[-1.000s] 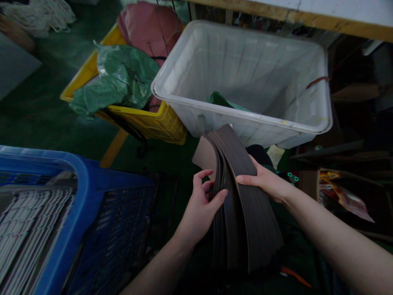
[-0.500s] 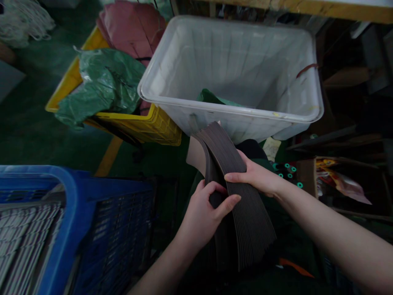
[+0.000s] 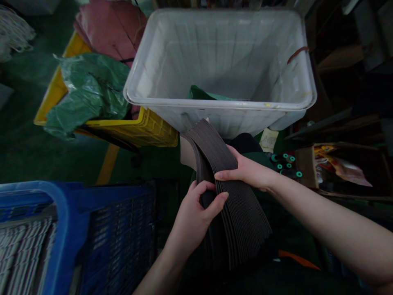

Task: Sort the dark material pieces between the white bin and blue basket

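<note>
A thick stack of dark grey-brown strips (image 3: 242, 217) lies across my lap, its layers fanned and bent at the far end. My right hand (image 3: 245, 170) grips the stack from the right, thumb on top and fingers tucked behind the edge. On the left side, my left hand (image 3: 199, 209) is curled round a separated portion of the strips, fingers in the gap and thumb lying against the main stack. What material the strips are I cannot tell. The near end fades into shadow.
A large white plastic bin (image 3: 221, 104) stands ahead with green material (image 3: 199, 93) inside. Left of it, a yellow crate (image 3: 156, 129) holds a green plastic bag (image 3: 92, 90) and pink material (image 3: 110, 30). A blue crate (image 3: 70, 229) full of stacked sheets sits near left. Teal-ended spools (image 3: 285, 162) lie at right.
The camera view has shifted, so the bin and crates appear further left. The gap between the two portions of strips looks narrower at my left hand. Both hands keep hold of the stack.
</note>
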The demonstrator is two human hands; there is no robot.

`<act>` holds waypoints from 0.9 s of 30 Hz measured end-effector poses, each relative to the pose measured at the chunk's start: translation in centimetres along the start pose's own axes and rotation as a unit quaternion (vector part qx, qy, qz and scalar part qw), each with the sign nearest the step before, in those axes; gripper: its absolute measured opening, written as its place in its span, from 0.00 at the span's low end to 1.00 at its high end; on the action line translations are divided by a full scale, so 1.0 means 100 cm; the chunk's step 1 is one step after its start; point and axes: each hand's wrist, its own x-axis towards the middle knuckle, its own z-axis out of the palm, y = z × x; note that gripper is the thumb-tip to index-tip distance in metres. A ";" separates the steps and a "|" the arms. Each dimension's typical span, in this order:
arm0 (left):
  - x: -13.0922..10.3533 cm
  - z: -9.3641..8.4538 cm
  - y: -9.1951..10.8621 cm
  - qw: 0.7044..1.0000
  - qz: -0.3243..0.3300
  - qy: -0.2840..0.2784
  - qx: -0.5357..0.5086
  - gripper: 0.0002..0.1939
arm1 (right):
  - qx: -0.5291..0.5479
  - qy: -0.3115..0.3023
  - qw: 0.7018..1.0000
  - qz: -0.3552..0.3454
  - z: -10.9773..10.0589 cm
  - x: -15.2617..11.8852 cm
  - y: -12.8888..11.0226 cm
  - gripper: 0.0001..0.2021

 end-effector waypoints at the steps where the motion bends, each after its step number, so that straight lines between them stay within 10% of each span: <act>1: 0.000 0.000 0.000 1.000 0.002 0.000 0.003 0.13 | -0.003 -0.001 1.000 0.000 0.000 0.000 0.000 0.50; 27: -0.003 0.001 -0.010 0.999 0.020 0.023 0.020 0.07 | 0.019 -0.018 1.000 -0.003 -0.004 0.000 0.000 0.46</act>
